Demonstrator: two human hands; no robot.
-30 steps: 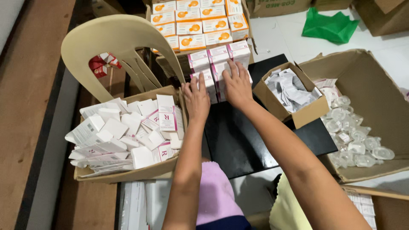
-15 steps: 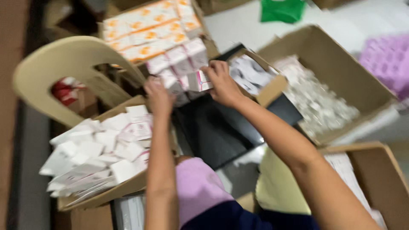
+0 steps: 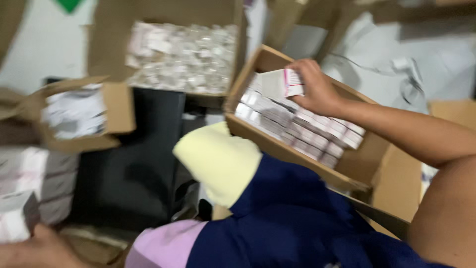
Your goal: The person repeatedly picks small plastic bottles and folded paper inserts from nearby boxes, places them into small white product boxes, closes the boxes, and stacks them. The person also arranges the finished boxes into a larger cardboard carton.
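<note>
Two hands: right hand (image 3: pixel 317 92) grips small carton (image 3: pixel 281 83); packed box (image 3: pixel 302 126) beneath.

The small white carton (image 3: pixel 281 83) in my right hand (image 3: pixel 317 92) is a flat rectangular packet with a pink band at its end. I hold it lying roughly level, long side across, pinched between thumb and fingers at its right end. It hovers just above the open brown cardboard box (image 3: pixel 258 130), over the far end of the rows of like white-and-pink cartons (image 3: pixel 302 130) packed side by side in that box. Motion blur hides its finer print.
</note>
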